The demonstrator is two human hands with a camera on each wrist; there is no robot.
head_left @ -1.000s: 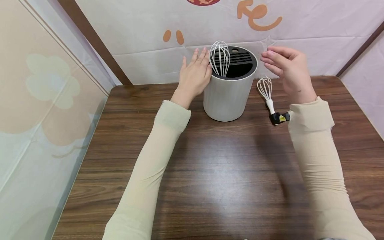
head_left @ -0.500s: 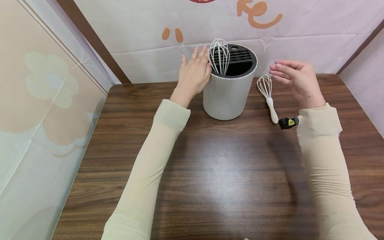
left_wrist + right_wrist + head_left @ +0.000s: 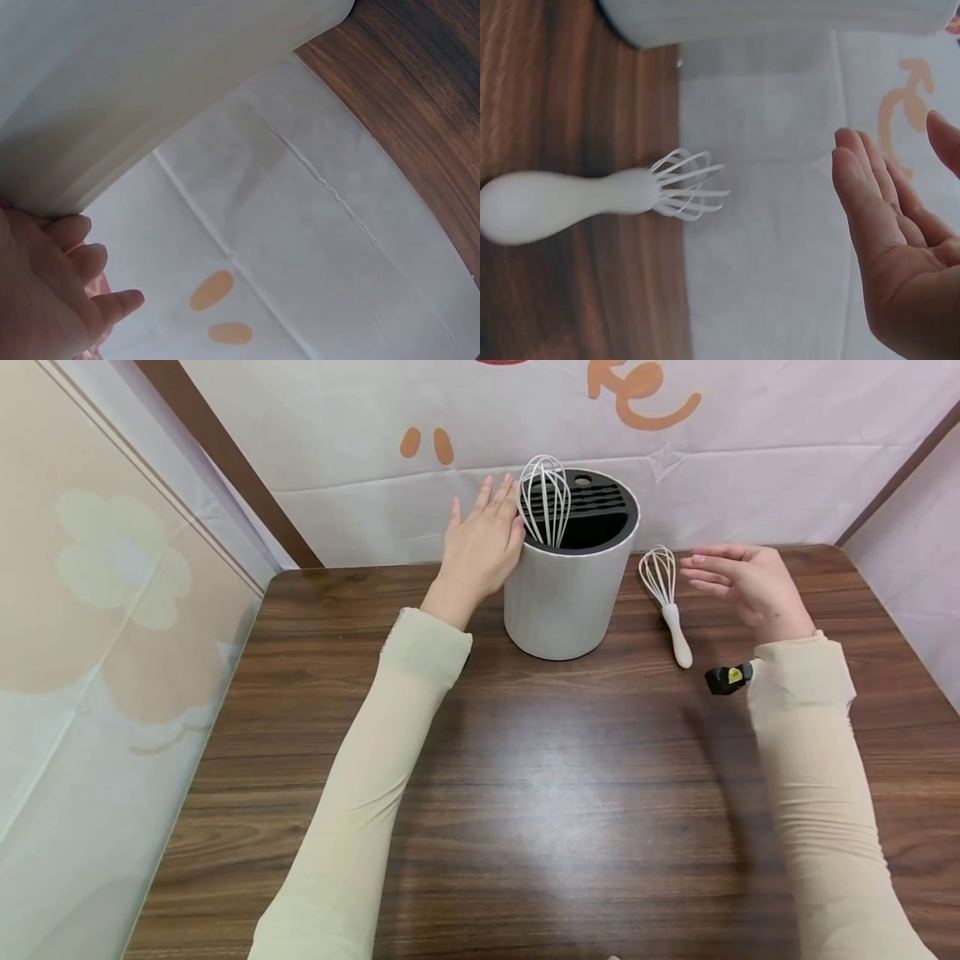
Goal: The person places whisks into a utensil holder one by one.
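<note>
Since a second ago the right hand [image 3: 746, 585] has dropped from beside the holder's rim to hover low, just beside the small whisk [image 3: 664, 597] lying on the wooden table [image 3: 525, 793], fingers straight, loosely spread and holding nothing. The left hand [image 3: 480, 547] has stayed flat against the side of the ribbed white holder [image 3: 562, 602], fingers straight. This looks like the reach for the lying whisk, which calls for closing on its smooth white bulb-shaped handle; a larger wire whisk [image 3: 545, 502] already stands in the holder's black slotted insert.
</note>
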